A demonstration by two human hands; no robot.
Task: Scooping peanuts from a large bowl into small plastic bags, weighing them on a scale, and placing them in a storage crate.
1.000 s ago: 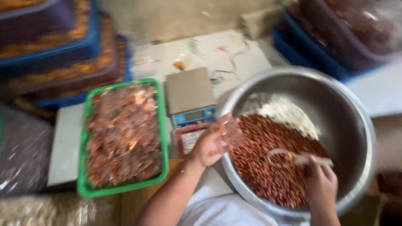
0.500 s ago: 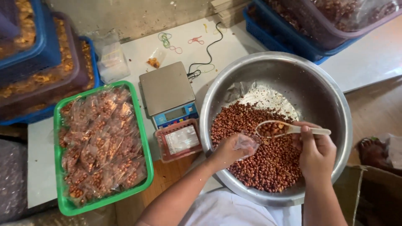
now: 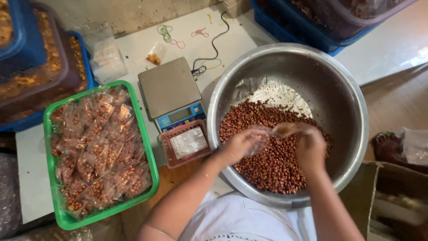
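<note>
Head view
Left hand (image 3: 240,145): closed on a small clear bag (image 3: 260,139), holding its mouth up over the bowl (image 3: 347,147) so spills drop back in.
Right hand (image 3: 310,149): gripped on a scoop (image 3: 284,129), tipped at the bag's mouth; the two hands nearly meet.
Peanuts (image 3: 272,165): heaped in the bowl's near half, directly under both hands.
Scale (image 3: 169,91): at the worktop's middle, just left of the bowl, within easy reach.
Green tray (image 3: 149,156): near the left edge, packed with filled bags.
</note>
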